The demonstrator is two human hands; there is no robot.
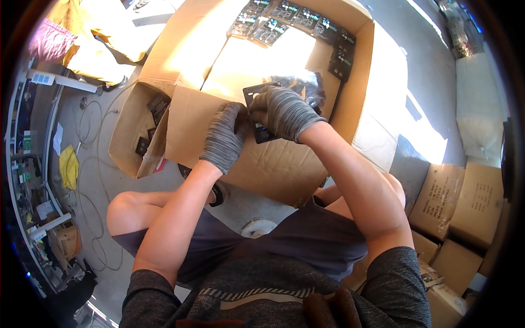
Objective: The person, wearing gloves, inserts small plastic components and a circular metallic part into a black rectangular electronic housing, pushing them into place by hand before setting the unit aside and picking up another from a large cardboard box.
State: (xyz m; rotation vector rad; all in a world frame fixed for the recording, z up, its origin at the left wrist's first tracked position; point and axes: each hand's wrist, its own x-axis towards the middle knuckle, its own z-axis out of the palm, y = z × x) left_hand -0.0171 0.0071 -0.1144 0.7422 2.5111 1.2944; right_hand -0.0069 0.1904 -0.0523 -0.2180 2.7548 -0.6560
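Note:
Both my hands wear grey striped knit gloves and meet above the near wall of a large open cardboard box (262, 164). My right hand (284, 112) is closed on a flat black rectangular piece (266, 135), tilted upright, with a cut-out near its top. The hand covers much of it, so its exact kind does not show. Close by its left edge is my left hand (224, 135), fingers curled inward; what they hold, if anything, is hidden. Just behind my right hand, a clear plastic bag (309, 87) of dark things lies in the box.
Black printed packs (306, 17) line the box's far and right sides. A smaller carton (128, 128) with black pieces stands at left, near a hose and a yellow cloth (69, 167). Shelving (33, 180) stands far left. Closed cartons (437, 199) are stacked at right.

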